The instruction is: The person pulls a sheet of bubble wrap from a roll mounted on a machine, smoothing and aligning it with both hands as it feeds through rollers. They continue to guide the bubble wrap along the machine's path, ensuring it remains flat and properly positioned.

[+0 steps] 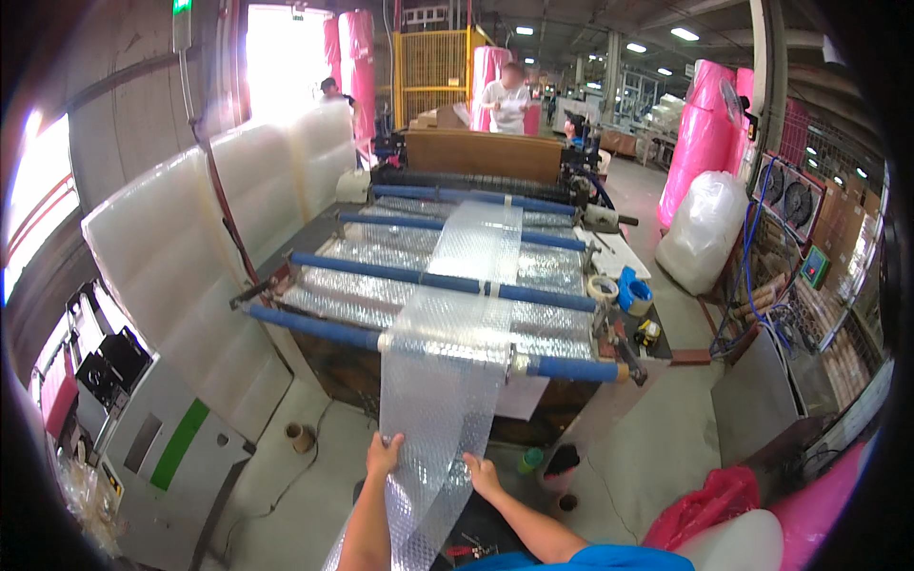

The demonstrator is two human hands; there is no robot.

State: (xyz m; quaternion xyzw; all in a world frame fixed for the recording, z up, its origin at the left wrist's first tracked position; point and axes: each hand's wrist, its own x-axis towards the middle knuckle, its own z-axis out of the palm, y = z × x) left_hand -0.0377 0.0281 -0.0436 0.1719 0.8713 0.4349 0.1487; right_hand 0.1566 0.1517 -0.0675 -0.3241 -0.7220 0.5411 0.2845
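Below the front roller (571,368), left hand (384,457) and right hand (484,476) hold bubble wrap (442,385).
Each grip pinches an edge, far side hidden; wrap's lower end cut off.

The dimpled sheet (443,328) is showing clear, glossy plastic, glinting across its bubbled face. The blue rollers (314,324) are looking matt, the pink roll (700,143) is gleaming in smooth plastic, the brown panel (484,155) is resembling matt cardboard, and the floor (657,428) is appearing smooth.
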